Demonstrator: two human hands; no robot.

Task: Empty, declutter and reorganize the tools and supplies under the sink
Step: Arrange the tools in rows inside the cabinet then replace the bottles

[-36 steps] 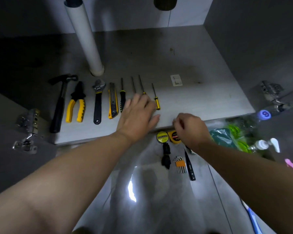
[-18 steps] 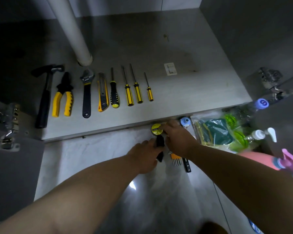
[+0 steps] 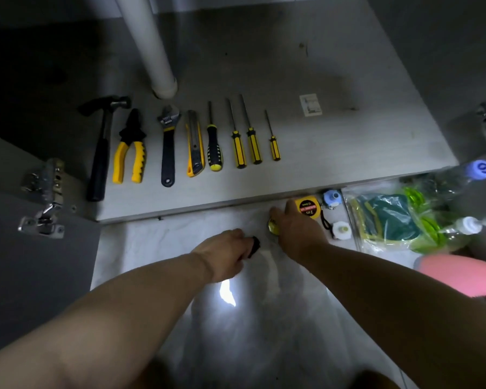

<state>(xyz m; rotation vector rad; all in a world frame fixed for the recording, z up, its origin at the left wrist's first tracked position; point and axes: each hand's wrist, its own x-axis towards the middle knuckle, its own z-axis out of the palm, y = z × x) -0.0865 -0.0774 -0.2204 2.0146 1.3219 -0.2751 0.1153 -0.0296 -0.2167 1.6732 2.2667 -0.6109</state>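
Tools lie in a row on the cabinet shelf [image 3: 348, 153], handles near its front edge — hammer [image 3: 100, 153] leftmost, small screwdriver [image 3: 275, 148] rightmost, bare board beyond. On the floor [image 3: 152, 242] below that edge the left hand [image 3: 225, 256] grips a black thing [image 3: 254, 247]; the right hand [image 3: 295, 234] half covers a yellow disc [image 3: 272, 227] beside the tape measure [image 3: 309, 207] — its grip hidden. Bagged supplies [image 3: 385, 220] crowd the right.
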